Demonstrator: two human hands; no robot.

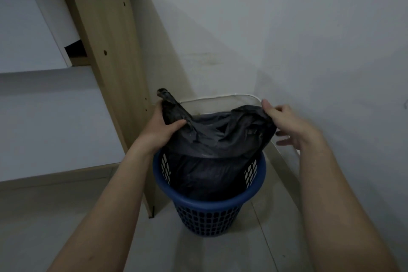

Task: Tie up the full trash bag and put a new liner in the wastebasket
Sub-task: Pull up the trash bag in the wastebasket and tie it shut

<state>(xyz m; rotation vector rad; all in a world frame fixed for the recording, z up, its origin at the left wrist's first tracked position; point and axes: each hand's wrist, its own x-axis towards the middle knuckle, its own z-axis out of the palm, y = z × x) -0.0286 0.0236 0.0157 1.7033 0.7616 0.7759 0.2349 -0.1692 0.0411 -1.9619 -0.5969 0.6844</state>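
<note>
A black trash bag (212,152) bulges out of a blue perforated wastebasket (209,212) on the floor. My left hand (162,127) grips a gathered, twisted corner of the bag that sticks up at the upper left. My right hand (284,121) pinches the bag's opposite edge at the upper right between thumb and forefinger, with its other fingers spread loosely below. The bag's upper part is stretched between the two hands above the basket rim. No new liner is in sight.
A light wooden furniture panel (110,73) stands close on the basket's left. White walls (309,40) form a corner right behind it. A thin white cable (220,97) runs along the wall base. Pale floor tiles (254,249) lie in front.
</note>
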